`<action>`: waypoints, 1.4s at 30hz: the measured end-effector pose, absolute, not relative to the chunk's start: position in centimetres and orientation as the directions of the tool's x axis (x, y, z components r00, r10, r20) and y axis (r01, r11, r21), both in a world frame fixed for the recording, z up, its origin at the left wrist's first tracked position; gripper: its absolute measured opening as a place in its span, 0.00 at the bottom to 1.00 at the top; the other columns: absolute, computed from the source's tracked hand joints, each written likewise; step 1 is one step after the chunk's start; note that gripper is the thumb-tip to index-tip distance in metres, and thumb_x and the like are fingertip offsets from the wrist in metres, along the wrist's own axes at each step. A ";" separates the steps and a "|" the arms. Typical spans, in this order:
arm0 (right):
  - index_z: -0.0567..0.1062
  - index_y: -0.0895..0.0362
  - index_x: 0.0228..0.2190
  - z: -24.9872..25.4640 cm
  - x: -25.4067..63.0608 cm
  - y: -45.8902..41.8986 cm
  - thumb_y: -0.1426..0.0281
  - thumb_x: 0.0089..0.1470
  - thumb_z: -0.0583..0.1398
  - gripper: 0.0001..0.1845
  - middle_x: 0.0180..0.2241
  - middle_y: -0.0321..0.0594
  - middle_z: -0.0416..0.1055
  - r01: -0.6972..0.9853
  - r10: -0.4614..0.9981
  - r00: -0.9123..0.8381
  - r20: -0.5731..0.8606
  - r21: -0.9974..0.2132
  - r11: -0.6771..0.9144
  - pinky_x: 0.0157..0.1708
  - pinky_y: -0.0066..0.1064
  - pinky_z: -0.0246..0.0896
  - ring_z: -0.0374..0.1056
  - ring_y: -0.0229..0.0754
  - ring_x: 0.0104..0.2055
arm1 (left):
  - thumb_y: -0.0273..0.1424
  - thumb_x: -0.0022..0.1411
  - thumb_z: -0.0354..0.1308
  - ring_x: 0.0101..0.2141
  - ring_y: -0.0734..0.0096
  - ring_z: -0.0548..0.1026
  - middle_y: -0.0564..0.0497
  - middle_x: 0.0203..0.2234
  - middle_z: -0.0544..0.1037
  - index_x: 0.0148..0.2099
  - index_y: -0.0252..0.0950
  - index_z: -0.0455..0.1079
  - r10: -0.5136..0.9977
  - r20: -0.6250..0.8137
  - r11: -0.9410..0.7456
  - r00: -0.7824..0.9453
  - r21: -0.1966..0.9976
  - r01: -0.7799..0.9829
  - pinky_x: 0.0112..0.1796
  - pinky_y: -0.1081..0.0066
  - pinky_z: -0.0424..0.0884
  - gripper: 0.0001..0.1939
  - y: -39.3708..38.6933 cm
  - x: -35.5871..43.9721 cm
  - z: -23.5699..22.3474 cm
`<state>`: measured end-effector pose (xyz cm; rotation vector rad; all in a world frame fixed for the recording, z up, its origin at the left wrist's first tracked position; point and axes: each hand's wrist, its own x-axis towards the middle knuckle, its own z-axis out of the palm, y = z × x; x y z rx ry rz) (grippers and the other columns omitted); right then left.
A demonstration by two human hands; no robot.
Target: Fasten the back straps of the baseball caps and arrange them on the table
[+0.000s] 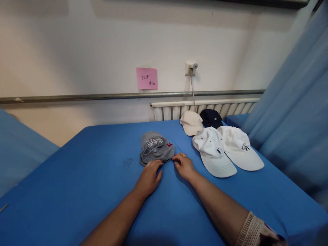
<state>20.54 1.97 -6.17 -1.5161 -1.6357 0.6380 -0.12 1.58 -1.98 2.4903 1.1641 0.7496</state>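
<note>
Lying nine-to-three on the blue worktop, the crumpled grey fabric cap is at twelve o'clock from the nearer left hand, ten from the right hand, both at its edge, any pinch unclear.

Grey cap: "Always" | rightmost white cap: "CK" | pink note: "32", rest unclear

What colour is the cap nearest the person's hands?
The cap is grey with white lettering; it shows in the head view, the only one.
</note>
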 end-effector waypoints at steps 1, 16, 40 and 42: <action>0.77 0.53 0.40 -6.1 20.6 1.9 0.80 0.49 0.57 0.18 0.45 0.41 0.72 0.573 0.977 0.029 0.210 -0.804 0.156 0.53 0.36 0.62 0.69 0.43 0.48 | 0.27 0.59 0.54 0.49 0.55 0.73 0.42 0.47 0.77 0.49 0.38 0.71 0.793 0.326 -0.609 0.515 0.466 0.642 0.51 0.54 0.67 0.15 2.0 -0.3 -2.1; 0.75 0.54 0.35 -5.9 20.4 1.8 0.81 0.48 0.57 0.13 0.35 0.39 0.73 0.580 0.980 0.071 0.184 -0.807 0.110 0.41 0.33 0.62 0.68 0.41 0.36 | 0.29 0.48 0.55 0.31 0.62 0.75 0.52 0.26 0.76 0.34 0.38 0.73 0.975 0.107 -0.186 0.197 0.876 0.445 0.35 0.63 0.70 0.09 2.8 -2.0 -1.5; 0.70 0.54 0.30 -5.9 18.6 1.0 0.64 0.48 0.66 0.11 0.29 0.34 0.70 -0.343 0.959 -0.198 0.201 -0.931 0.125 0.35 0.32 0.64 0.70 0.38 0.32 | 0.26 0.56 0.57 0.48 0.60 0.73 0.45 0.45 0.77 0.48 0.37 0.69 0.862 0.310 -0.463 0.400 0.803 0.374 0.53 0.56 0.66 0.16 1.5 -1.9 -0.2; 0.71 0.54 0.30 -5.7 18.7 1.0 0.62 0.47 0.67 0.13 0.28 0.34 0.71 -0.353 0.965 -0.194 0.177 -0.930 0.099 0.34 0.32 0.64 0.70 0.39 0.31 | 0.23 0.57 0.55 0.51 0.61 0.71 0.46 0.48 0.75 0.51 0.39 0.68 0.807 0.342 -0.550 0.482 0.732 0.402 0.54 0.57 0.64 0.19 1.3 -1.8 -0.1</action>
